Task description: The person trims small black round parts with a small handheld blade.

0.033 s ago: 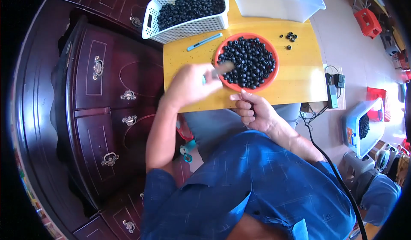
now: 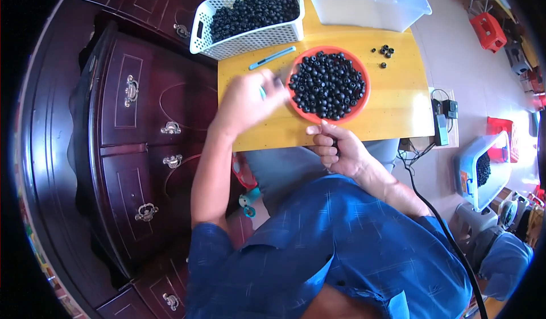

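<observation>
My left hand (image 2: 250, 102), smeared by motion, hovers over the table at the left rim of an orange-red bowl (image 2: 368, 87). Its fingers close round a small teal thing (image 2: 263, 93) whose kind I cannot make out, and a dark piece (image 2: 277, 82) shows by the fingertips. Small black bead-like pieces (image 2: 327, 83) with holes fill the bowl. Just below the bowl, at the table's near edge, my right hand (image 2: 341, 151) is closed with its thumb on top. A black piece (image 2: 334, 143) shows partly between its curled fingers.
The yellow table (image 2: 398, 108) also carries a white perforated basket (image 2: 250, 46) of black pieces, a light-blue slim knife-like tool (image 2: 272, 58), several loose pieces (image 2: 387, 50) and a translucent bin (image 2: 369, 6). Dark wooden drawers (image 2: 128, 91) stand left; a power strip (image 2: 442, 127) and cable are right.
My left hand has drawn back left from over the bowl, its fingertips now off the pieces. The right hand stays where it was, closed.
</observation>
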`<state>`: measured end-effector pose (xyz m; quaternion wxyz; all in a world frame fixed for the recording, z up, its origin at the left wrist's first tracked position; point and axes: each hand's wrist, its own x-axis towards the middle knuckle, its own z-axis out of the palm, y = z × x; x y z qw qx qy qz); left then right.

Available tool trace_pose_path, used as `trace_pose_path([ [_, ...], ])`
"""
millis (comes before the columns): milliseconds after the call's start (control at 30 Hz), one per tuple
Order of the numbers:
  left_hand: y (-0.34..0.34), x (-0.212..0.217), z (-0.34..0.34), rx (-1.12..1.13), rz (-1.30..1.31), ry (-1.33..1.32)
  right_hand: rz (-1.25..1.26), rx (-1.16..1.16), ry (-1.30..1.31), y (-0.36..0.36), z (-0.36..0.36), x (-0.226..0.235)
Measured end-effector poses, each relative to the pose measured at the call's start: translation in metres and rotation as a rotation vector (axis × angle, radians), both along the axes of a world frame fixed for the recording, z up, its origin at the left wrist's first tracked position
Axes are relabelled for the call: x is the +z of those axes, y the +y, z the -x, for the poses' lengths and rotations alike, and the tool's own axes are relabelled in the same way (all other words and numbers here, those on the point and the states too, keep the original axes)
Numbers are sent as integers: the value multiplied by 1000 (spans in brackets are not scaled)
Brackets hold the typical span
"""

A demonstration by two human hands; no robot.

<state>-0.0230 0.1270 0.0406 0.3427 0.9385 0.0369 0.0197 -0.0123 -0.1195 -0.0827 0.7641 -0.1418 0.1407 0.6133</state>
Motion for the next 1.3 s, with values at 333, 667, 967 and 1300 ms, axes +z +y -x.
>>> trace_pose_path([
  [333,-37,-4,14,11,127,-135,-68,-218,5,-3,-13,26],
  [667,-101,-51,58,-74,-36,-205,-205,-216,1,7,-9,16],
  [967,-107,-41,53,-20,83,-76,-231,-228,-78,10,-1,10],
  [1300,-100,-52,51,28,20,-215,-87,-211,-19,10,-4,9],
])
